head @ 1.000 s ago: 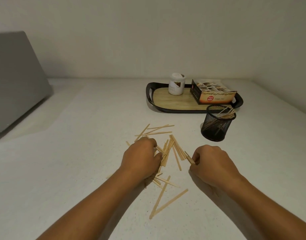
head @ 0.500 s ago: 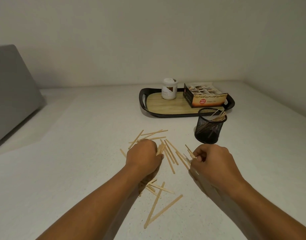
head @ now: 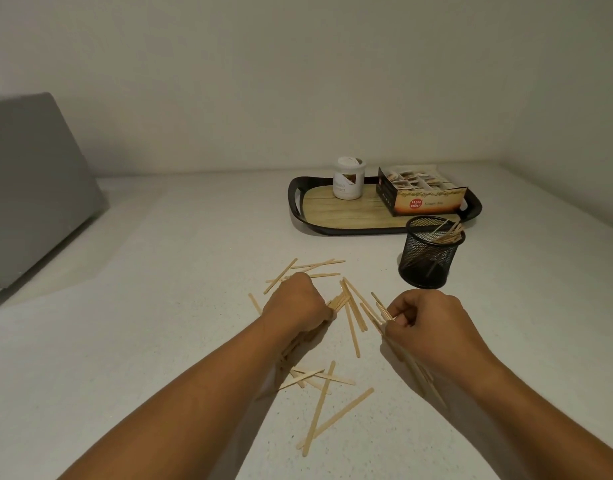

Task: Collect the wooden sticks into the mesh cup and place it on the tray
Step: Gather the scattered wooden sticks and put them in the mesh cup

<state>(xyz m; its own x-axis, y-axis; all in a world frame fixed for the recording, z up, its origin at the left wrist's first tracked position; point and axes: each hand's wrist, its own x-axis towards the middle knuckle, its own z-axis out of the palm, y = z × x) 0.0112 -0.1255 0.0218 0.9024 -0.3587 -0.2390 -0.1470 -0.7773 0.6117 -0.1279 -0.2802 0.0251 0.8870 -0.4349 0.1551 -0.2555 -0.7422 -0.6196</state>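
Observation:
Several wooden sticks lie scattered on the white table in front of me. My left hand is closed around a bundle of sticks whose ends poke out to its right. My right hand grips several sticks too; their ends show at its left and a long bundle runs under the wrist. The black mesh cup stands upright on the table beyond my right hand, with several sticks leaning inside. Behind it sits the black-rimmed tray with a wood-look floor.
On the tray stand a white jar and an open box of sachets. A grey slanted panel occupies the far left. A wall runs close behind the tray and along the right.
Both hands have lifted slightly and closed tighter on their sticks. My right hand turned, showing its fingers pinching the bundle. The camera tilted up a little.

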